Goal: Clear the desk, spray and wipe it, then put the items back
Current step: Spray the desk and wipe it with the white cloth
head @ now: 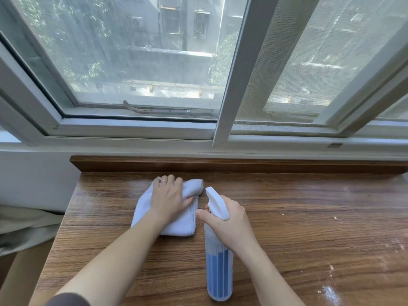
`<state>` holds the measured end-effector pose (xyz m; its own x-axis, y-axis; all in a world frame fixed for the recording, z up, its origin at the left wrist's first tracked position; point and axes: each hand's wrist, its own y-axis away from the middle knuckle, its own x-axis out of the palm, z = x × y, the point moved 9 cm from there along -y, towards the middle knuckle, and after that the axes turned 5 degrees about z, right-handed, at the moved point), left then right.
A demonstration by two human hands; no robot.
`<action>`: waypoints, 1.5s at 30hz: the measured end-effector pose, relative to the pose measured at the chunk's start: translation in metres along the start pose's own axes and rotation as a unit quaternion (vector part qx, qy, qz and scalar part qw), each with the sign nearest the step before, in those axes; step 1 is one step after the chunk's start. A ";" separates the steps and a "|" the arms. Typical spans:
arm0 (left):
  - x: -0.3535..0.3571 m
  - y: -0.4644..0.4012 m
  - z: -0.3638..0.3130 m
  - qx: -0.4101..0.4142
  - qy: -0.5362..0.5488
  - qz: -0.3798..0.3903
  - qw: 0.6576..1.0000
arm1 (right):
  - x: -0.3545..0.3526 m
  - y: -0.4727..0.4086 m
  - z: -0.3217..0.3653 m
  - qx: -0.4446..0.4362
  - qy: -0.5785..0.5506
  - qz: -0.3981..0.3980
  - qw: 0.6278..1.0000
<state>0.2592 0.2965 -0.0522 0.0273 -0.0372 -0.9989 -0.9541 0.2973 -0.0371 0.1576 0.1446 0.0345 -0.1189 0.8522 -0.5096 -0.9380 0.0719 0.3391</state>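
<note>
A brown wood-grain desk fills the lower view. On its far left part lies a folded white cloth. My left hand lies flat on top of the cloth, fingers spread and pointing toward the window. My right hand grips the neck of a spray bottle with a white nozzle head and blue liquid, index finger stretched out by the trigger. The nozzle points toward the far left, just right of the cloth.
A raised wooden ledge runs along the desk's back edge under a window frame. White specks and smears mark the desk at the right. A white wall and a beige fabric lie left of the desk.
</note>
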 end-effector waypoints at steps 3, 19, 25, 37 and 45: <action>0.002 -0.014 -0.001 -0.019 0.000 0.018 1.000 | -0.001 0.003 0.001 -0.004 -0.006 -0.004 1.000; 0.008 0.110 -0.032 0.055 0.011 -0.009 0.998 | -0.010 0.028 0.000 -0.009 -0.010 -0.013 1.000; 0.002 0.122 -0.033 0.053 0.008 -0.023 0.998 | -0.004 0.045 -0.006 -0.008 0.002 -0.006 1.000; -0.003 0.049 -0.017 0.025 -0.019 -0.006 0.999 | -0.001 0.072 -0.012 -0.001 0.026 0.001 1.000; -0.001 0.083 -0.030 0.042 0.000 -0.009 0.999 | -0.005 0.080 -0.020 0.016 0.016 -0.007 1.000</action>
<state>0.1707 0.2928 -0.0530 0.0452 -0.0430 -0.9981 -0.9251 0.3752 -0.0580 0.0763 0.1355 0.0484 -0.1165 0.8336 -0.5400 -0.9286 0.1015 0.3570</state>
